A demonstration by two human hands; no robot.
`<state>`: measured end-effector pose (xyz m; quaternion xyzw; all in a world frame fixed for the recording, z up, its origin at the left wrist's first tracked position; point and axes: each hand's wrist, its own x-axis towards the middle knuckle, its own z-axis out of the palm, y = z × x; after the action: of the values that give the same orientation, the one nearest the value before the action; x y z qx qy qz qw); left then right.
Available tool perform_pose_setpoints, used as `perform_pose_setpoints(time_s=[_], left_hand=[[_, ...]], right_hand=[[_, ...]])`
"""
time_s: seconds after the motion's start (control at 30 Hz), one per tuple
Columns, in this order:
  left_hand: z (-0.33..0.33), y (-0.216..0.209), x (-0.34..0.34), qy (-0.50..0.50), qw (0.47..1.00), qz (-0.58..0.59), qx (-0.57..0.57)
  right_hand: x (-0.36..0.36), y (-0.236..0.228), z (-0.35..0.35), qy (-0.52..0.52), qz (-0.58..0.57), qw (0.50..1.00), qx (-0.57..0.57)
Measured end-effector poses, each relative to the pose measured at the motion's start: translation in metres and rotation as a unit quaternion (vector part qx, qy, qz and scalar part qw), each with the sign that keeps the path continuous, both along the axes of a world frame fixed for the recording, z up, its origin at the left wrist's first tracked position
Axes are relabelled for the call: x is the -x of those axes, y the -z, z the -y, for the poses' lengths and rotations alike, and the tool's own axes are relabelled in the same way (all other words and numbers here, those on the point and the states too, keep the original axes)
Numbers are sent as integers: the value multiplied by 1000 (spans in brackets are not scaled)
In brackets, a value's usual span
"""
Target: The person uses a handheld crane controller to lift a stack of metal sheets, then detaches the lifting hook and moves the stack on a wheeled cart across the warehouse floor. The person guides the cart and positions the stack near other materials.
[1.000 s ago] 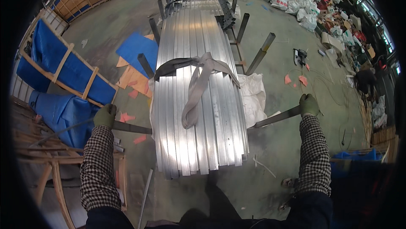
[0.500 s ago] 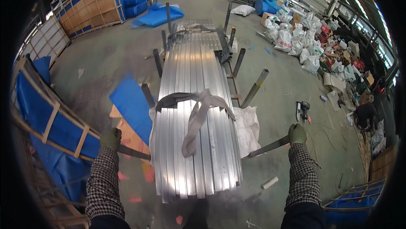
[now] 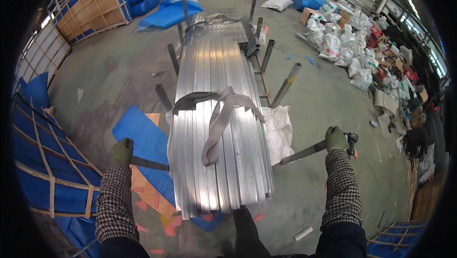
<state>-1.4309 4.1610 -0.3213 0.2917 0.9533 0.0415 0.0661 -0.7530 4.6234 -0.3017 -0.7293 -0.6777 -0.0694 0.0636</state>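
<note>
A long stack of shiny metal profiles (image 3: pixel 209 162) lies lengthwise in front of me on a rack with dark steel posts along both sides. A grey lifting strap (image 3: pixel 220 124) is looped over its near part, one tail trailing on top. My left hand (image 3: pixel 121 151), in a green glove, is closed round the end of the near left post (image 3: pixel 151 163). Opposite it, my gloved right hand (image 3: pixel 336 139) grips the end of the near right post (image 3: pixel 304 152). White woven sheeting (image 3: pixel 278 129) bulges out on the stack's right side.
Blue-covered crates with wooden slats (image 3: pixel 47 162) stand close on the left. A blue sheet (image 3: pixel 143 134) lies on the floor beside the stack. A power tool (image 3: pixel 351 141) sits on the floor just past my right hand. White bags and rubbish (image 3: pixel 350 43) are heaped at the right.
The surrounding floor, crates and bags have shifted toward me relative to the rack. My leg now shows below the stack. Both hands keep hold of the posts.
</note>
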Motion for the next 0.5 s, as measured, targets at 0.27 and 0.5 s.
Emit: perform_pose_setpoints(time_s=[0.27,0.5], left_hand=[[-126,-37,39,-18,999,41,11],[-216,-49,61,10,998,13,-66]], right_hand=[[64,-33,-138,5,-1,999,40],[85,-52,-275,-7,-5,999,43]])
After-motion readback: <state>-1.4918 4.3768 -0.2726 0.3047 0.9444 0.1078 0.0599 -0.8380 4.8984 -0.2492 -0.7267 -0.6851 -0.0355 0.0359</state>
